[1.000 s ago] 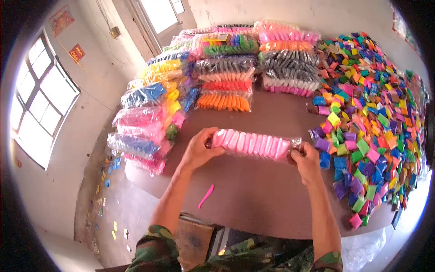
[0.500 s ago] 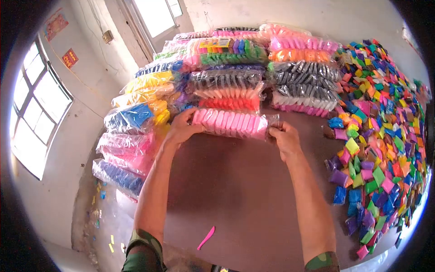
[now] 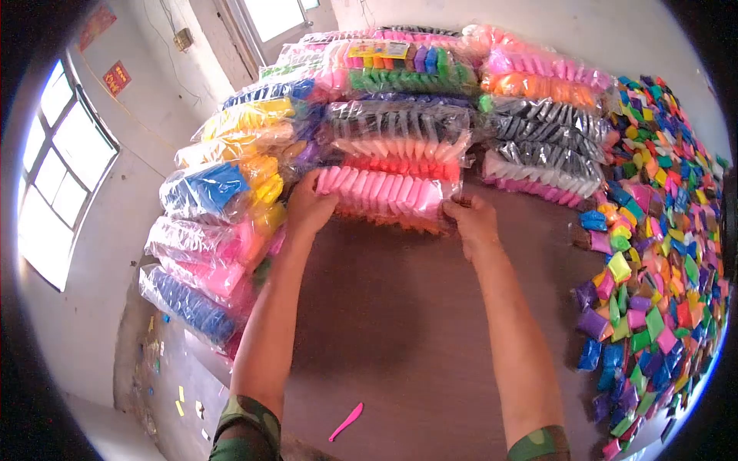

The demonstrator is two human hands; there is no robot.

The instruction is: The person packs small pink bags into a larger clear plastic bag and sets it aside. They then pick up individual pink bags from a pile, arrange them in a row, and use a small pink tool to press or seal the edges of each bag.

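A clear plastic bag of pink packets [image 3: 384,190], lined up in a row, is held level between both my hands. My left hand [image 3: 309,203] grips its left end, fingers behind and thumb in front. At the right end, my right hand [image 3: 470,221] pinches the loose plastic. Just behind and partly under this bag lies a bag of red packets [image 3: 415,167], mostly covered by it. A pink plastic knife [image 3: 347,422] lies on the brown table [image 3: 400,323] near its front edge.
Bagged rows of packets are stacked at the back, including black ones [image 3: 400,121] and grey ones [image 3: 546,150]. More bags, blue ones [image 3: 204,192] among them, line the left edge. A heap of loose colourful packets [image 3: 653,284] covers the right side.
My hands have carried the pink bag slightly forward and left, over the red bag at the stack. The camera view has shifted a little.
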